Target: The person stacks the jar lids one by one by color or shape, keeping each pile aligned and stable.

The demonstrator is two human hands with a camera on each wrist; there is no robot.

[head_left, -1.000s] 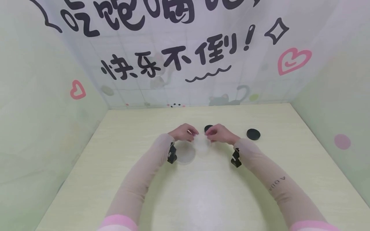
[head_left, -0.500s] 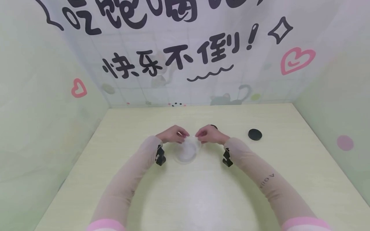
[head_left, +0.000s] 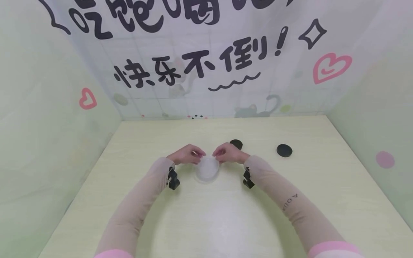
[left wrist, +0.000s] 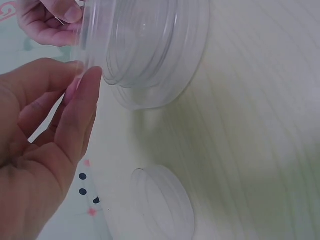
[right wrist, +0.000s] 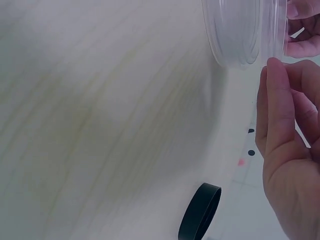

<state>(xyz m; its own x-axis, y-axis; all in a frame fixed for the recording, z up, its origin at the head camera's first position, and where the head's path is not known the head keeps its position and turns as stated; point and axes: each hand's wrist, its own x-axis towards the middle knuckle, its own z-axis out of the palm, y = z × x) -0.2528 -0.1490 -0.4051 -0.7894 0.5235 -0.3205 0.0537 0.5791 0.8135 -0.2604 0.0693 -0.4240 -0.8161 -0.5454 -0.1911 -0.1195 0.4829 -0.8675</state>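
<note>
My left hand [head_left: 187, 154] and right hand [head_left: 229, 152] are side by side near the table's middle, each pinching the far edge of a clear round plastic piece [head_left: 208, 167] between thumb and fingers. In the left wrist view this shallow-rimmed piece [left wrist: 97, 35] lines up with a clear, ridged round container [left wrist: 145, 45] that has a wider flange. The right wrist view shows the held piece [right wrist: 274, 30] close over the container [right wrist: 232, 32]. Both hands' fingertips meet the rim.
Two black round lids lie on the table, one [head_left: 237, 144] just beyond my right hand and another [head_left: 284, 150] farther right. A loose clear round lid [left wrist: 167, 205] rests on the table in the left wrist view. Printed cloth walls enclose the table [head_left: 206, 222].
Both hands have moved left and slightly nearer, carrying the clear plastic piece over the clear container on the table. The black lid beyond the right hand is now more uncovered.
</note>
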